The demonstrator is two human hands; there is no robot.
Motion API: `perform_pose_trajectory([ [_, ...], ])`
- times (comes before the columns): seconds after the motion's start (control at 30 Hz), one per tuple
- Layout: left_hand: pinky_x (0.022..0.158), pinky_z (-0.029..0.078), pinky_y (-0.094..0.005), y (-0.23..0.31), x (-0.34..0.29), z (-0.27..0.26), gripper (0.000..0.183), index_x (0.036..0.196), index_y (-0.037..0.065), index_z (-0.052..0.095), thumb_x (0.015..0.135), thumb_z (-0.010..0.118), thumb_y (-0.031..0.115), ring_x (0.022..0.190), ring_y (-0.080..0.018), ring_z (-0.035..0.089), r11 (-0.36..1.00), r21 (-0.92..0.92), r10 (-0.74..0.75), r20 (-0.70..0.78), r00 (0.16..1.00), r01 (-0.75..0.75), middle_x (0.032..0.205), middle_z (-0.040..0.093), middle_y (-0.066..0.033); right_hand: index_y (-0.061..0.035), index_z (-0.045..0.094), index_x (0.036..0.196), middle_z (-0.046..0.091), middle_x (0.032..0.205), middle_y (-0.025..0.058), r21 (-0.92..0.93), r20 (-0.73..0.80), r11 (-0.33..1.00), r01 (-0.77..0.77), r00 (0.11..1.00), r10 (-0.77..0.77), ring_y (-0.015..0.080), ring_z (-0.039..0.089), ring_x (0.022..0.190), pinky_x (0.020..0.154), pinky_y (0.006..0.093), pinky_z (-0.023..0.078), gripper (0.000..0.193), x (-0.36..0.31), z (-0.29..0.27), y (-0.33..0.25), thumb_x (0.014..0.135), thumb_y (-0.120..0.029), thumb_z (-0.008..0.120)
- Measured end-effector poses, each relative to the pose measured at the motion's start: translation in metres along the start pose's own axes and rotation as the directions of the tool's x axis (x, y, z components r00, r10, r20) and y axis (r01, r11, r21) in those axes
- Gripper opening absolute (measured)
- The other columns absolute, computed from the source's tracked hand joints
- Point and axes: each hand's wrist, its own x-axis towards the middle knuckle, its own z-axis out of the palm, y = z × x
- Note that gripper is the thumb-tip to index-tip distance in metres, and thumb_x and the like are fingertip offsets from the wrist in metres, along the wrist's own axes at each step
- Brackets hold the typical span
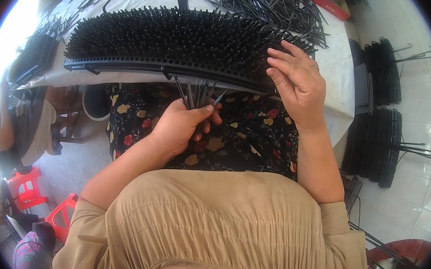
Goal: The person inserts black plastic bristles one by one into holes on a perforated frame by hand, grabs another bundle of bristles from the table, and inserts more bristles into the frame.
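Observation:
My left hand [186, 119] is closed around a bunch of thin black strips [196, 94], their upper ends fanned out just below the panel's front edge. One bluish-grey pointed piece [219, 98] sticks out by its fingertips. A long black perforated panel [129, 64] lies across the table, densely filled with upright black strips like bristles [183, 34]; a row of bare holes shows along its front. Over the panel's right end is my right hand [299, 83], fingers apart and slightly curled, thumb near the index finger. I see nothing between them, though the black background hides detail there.
Loose black strips [268, 6] are heaped behind the panel on the white-covered table [335, 83]. A red tray [329, 5] stands at the back right. Stacked black bristled panels [378, 143] are on the floor at right. Red stools [29, 188] and another person [0, 128] are at left.

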Motion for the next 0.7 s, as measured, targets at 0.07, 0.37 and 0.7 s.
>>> perform_pose_trajectory([
  [0.07,0.045,0.038,-0.0210,0.000,0.000,0.000,0.019,0.114,-0.001,0.059,0.100,0.053,0.010,0.062,-0.0093,0.053,1.000,-0.006,0.004,0.010,1.000,-0.004,0.085,0.066,-0.0084,-0.0081,0.074,0.094,0.075,0.100,0.0057,0.011,0.012,1.000,0.003,1.000,-0.003,0.0296,0.067,0.107,0.090,0.0361,0.049,0.020,-0.002,-0.003,0.001,0.075,-0.009,0.081],
  [0.37,0.048,0.039,-0.0229,-0.002,-0.004,-0.001,0.013,0.107,0.003,0.057,0.102,0.051,0.013,0.060,-0.0090,0.046,0.980,-0.196,-0.027,0.043,0.999,0.034,0.087,0.062,-0.0086,0.0006,0.059,0.125,0.062,0.126,0.0128,0.520,-0.151,0.486,-0.702,0.485,0.861,0.0207,0.053,0.122,0.103,0.0325,0.041,0.036,-0.059,-0.033,0.041,0.095,-0.019,0.066],
  [0.7,0.045,0.038,-0.0209,0.002,-0.005,0.018,0.014,0.106,-0.001,0.059,0.102,0.051,0.010,0.060,-0.0082,0.048,0.994,-0.060,-0.078,0.197,0.977,0.092,0.085,0.064,-0.0088,0.0049,0.038,0.144,0.056,0.132,0.0136,0.812,0.237,0.084,-0.578,0.458,0.857,0.0203,0.051,0.122,0.107,0.0325,0.038,0.052,-0.049,0.006,0.007,0.101,-0.022,0.052],
])
